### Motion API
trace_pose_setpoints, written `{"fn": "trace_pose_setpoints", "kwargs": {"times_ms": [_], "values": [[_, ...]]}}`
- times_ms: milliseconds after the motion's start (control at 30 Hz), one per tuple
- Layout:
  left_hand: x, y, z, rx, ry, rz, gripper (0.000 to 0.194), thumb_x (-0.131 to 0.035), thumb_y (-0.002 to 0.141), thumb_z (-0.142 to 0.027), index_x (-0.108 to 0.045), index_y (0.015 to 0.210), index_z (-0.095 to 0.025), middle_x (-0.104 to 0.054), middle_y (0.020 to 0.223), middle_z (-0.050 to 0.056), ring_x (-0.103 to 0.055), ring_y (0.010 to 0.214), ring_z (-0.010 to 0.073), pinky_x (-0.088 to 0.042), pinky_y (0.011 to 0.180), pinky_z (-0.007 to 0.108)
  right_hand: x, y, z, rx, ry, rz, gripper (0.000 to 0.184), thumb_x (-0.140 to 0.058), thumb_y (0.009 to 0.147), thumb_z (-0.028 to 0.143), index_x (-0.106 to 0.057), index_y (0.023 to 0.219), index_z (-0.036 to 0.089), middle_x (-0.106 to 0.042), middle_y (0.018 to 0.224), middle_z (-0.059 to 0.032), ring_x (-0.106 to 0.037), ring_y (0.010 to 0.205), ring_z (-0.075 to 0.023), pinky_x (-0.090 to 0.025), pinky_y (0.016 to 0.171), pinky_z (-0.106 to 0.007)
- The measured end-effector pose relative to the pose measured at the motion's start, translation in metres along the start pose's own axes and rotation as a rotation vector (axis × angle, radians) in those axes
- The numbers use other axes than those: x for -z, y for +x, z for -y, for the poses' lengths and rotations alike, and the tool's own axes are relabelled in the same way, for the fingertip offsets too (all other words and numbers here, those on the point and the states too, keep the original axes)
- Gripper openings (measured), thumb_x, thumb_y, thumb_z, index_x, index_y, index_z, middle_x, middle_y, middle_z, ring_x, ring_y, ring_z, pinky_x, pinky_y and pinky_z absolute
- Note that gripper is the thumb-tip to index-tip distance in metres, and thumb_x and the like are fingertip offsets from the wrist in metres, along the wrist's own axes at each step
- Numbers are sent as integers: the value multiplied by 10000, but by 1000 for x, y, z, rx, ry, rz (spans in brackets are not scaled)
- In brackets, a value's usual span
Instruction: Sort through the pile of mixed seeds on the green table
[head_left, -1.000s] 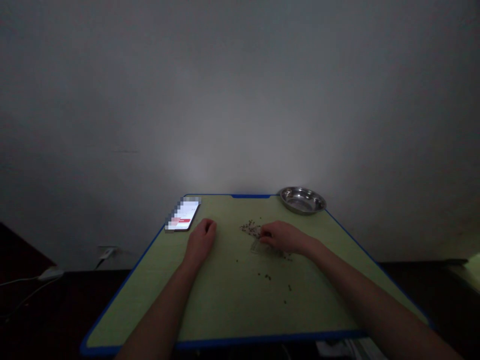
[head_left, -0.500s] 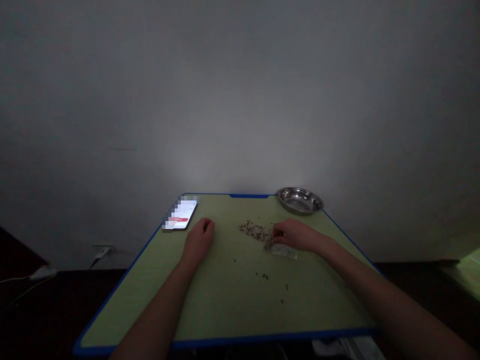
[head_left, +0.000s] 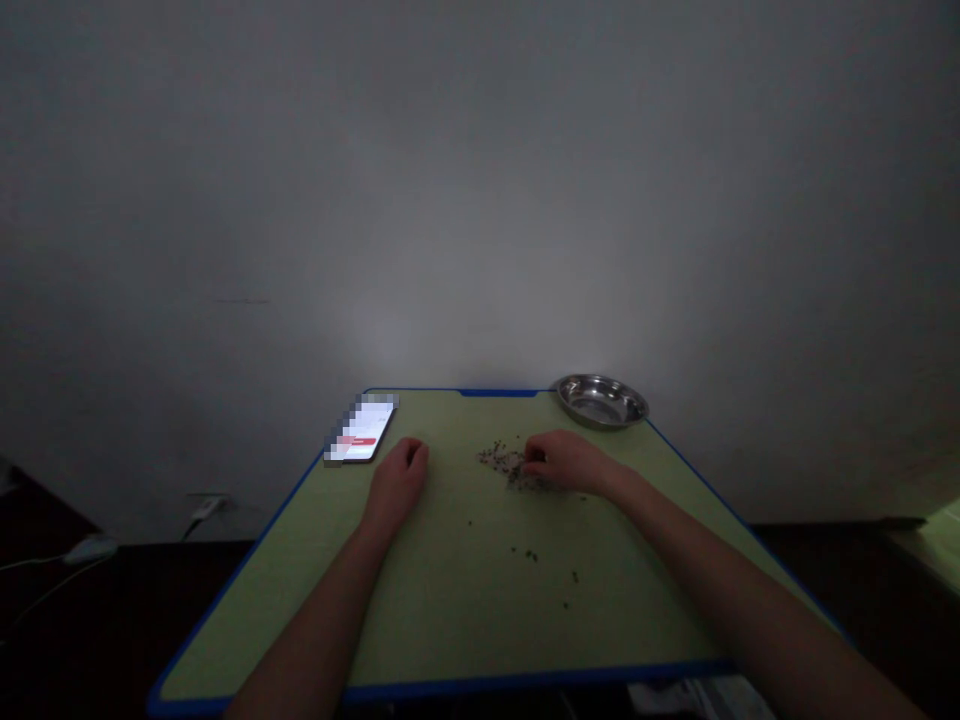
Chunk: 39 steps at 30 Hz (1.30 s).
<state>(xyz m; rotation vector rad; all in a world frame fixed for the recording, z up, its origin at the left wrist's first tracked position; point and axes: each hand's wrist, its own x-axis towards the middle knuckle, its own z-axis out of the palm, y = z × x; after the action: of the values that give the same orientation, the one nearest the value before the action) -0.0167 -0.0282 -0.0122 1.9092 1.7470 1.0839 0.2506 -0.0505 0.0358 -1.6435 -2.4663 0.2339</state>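
Observation:
My right hand point(head_left: 566, 461) is over the right part of a pile of small dark and pale grains point(head_left: 496, 456), its fingers bent down and pressed together. Whatever those fingertips hold is hidden. On the left, my left hand point(head_left: 400, 474) rests on the table in a loose fist, with nothing visible in it, apart from the pile. A few stray dark grains point(head_left: 531, 555) lie scattered nearer the front.
The green table point(head_left: 450, 620) has a blue rim. At its back right corner stands a shiny metal bowl point(head_left: 602, 402). A lit phone point(head_left: 367, 428) lies at the back left. Behind rises a grey wall point(head_left: 480, 200); cables show at lower left.
My right hand has moved left, further over the pile. The clear plastic piece that lay beneath it no longer shows. My left hand stays where it was.

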Motion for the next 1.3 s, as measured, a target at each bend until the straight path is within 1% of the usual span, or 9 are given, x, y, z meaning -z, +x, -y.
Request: {"fn": "trace_pose_setpoints", "kwargs": {"times_ms": [100,200,433,567,667,800,900,1067,1300], "values": [[-1,0,0,0,10,-8,291,-363,829,-414,-550,814,-192,-619,800,37,-568,759,185,-418,695,301,-1,-3,4,30,52,13,189,-576,813,363,-658,837,195,-695,834,-46,-596,733,-167,-353,594,-244],[-1,0,0,-5,20,-9,292,-364,829,-414,-553,820,-191,-622,810,38,-568,759,184,-414,689,299,-4,0,16,63,75,12,173,-577,811,342,-660,828,191,-692,818,-40,-590,705,-154,-352,587,-239],[-1,1,1,2,18,-12,281,-362,819,-396,-549,814,-187,-618,799,34,-566,767,180,-413,697,293,-16,26,60,156,34,1,202,-575,815,365,-679,882,206,-704,856,-39,-597,737,-157,-355,594,-237],[-2,2,2,-16,6,-15,276,-360,821,-400,-537,790,-190,-610,787,26,-561,762,176,-418,698,290,-14,29,83,256,-1,55,202,-594,795,375,-691,889,225,-713,874,-31,-613,768,-173,-367,607,-244],[-2,1,3,-19,-3,-8,274,-361,826,-396,-540,796,-191,-613,800,26,-565,776,177,-424,716,295,-10,22,91,337,5,103,186,-612,782,368,-698,881,236,-715,868,-18,-616,764,-170,-376,623,-244],[-3,1,2,-19,-1,-5,273,-364,828,-394,-543,806,-190,-615,808,27,-565,779,179,-420,715,299,-8,10,85,421,34,157,171,-641,765,354,-705,868,233,-714,823,-3,-613,720,-146,-382,628,-231],[-3,1,2,-7,0,-6,270,-369,826,-397,-539,801,-189,-610,784,27,-563,760,181,-411,691,297,-8,0,76,427,66,201,166,-648,758,346,-707,861,230,-710,798,4,-609,690,-134,-380,608,-221],[-1,1,1,-2,3,-3,280,-373,827,-404,-550,818,-186,-615,790,35,-564,757,186,-403,680,300,-9,-16,64,386,115,228,163,-650,756,333,-711,852,216,-709,806,-10,-606,698,-135,-389,621,-218],[-2,2,1,-1,16,-7,272,-375,828,-390,-555,830,-185,-622,814,40,-568,772,187,-408,690,301,-10,-26,39,240,129,151,150,-644,758,312,-701,827,191,-697,788,-25,-592,691,-138,-374,599,-221]]}}
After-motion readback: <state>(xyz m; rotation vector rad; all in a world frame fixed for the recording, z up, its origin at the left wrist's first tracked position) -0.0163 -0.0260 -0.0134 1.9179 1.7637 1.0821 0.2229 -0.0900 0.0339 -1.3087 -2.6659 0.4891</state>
